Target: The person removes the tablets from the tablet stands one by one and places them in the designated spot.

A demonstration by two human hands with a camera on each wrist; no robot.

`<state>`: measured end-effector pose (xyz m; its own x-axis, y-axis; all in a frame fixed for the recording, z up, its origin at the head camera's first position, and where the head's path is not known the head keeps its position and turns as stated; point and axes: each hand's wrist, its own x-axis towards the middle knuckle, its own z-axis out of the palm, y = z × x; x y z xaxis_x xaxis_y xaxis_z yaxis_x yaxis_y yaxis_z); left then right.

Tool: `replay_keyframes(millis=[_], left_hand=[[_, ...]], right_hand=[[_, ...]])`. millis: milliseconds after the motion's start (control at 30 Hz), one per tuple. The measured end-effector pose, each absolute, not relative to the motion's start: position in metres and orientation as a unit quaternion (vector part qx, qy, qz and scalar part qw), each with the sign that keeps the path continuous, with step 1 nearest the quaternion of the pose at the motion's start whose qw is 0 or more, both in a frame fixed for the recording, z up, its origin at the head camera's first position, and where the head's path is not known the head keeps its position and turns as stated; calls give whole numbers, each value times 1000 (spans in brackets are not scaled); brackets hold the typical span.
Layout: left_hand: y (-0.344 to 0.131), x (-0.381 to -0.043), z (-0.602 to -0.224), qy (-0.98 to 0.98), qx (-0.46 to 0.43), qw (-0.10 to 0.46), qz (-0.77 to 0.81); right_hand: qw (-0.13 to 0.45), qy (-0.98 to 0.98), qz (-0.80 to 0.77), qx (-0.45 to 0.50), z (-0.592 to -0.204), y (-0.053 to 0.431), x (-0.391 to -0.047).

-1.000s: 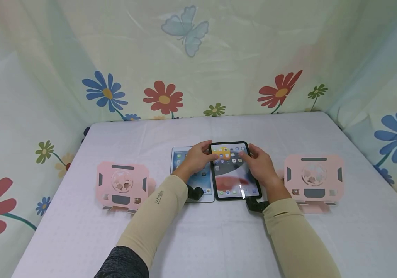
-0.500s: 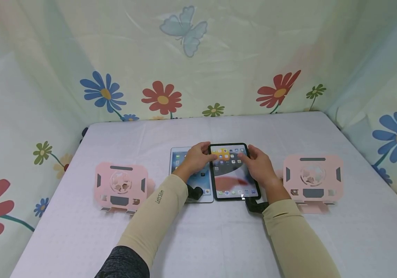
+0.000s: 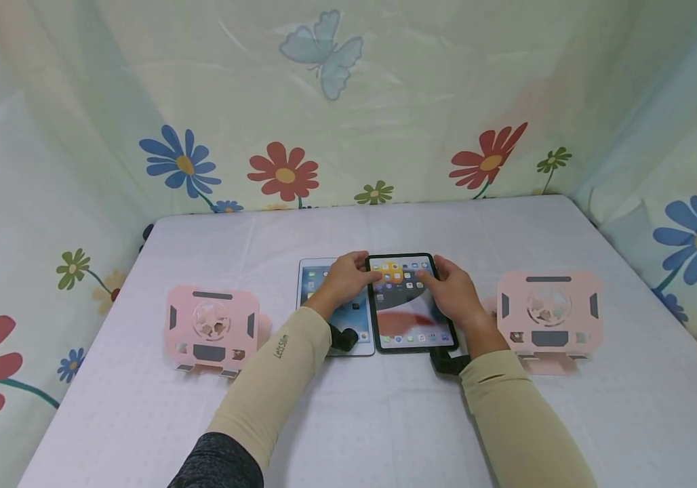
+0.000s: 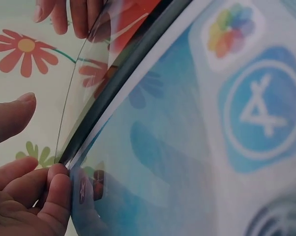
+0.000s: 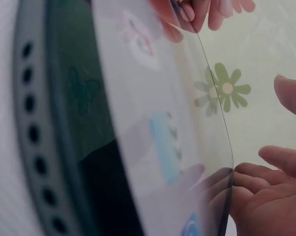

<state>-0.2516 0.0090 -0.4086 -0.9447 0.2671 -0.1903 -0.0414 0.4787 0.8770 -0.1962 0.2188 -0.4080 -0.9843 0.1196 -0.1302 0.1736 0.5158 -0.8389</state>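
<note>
A black-framed tablet (image 3: 412, 301) with a lit screen lies face up at the middle of the table. At its left edge, near the top, my left hand (image 3: 344, 279) holds it with bent fingers (image 4: 57, 199); the thumb stands raised over the screen side. Opposite, my right hand (image 3: 455, 291) holds the right edge, its fingertips right at the rim and its thumb (image 5: 291, 97) lifted off the glass. A white-framed tablet (image 3: 357, 315) with a blue screen lies just left of the black one, partly hidden under my left hand and wrist.
Pink tablet stands flank the pair, one stand (image 3: 194, 339) at the left and another stand (image 3: 574, 305) at the right. A white cloth covers the table (image 3: 373, 420). Behind it hangs a flowered curtain (image 3: 409, 102). Black wrist cameras (image 3: 449, 361) sit close over the tablets' lower edges.
Both hands have brought the black tablet slightly toward me, so its top edge sits lower in the head view. The white tablet and the stands keep their places.
</note>
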Motion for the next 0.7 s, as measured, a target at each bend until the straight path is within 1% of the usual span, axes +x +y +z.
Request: replay_keyframes(millis=[467, 700], left_hand=[[6, -251, -410, 852, 81, 151, 495], [2, -250, -405, 873, 110, 119, 460]], right_hand=[[27, 860, -500, 96, -409, 218, -197], [21, 880, -468, 74, -401, 217, -197]])
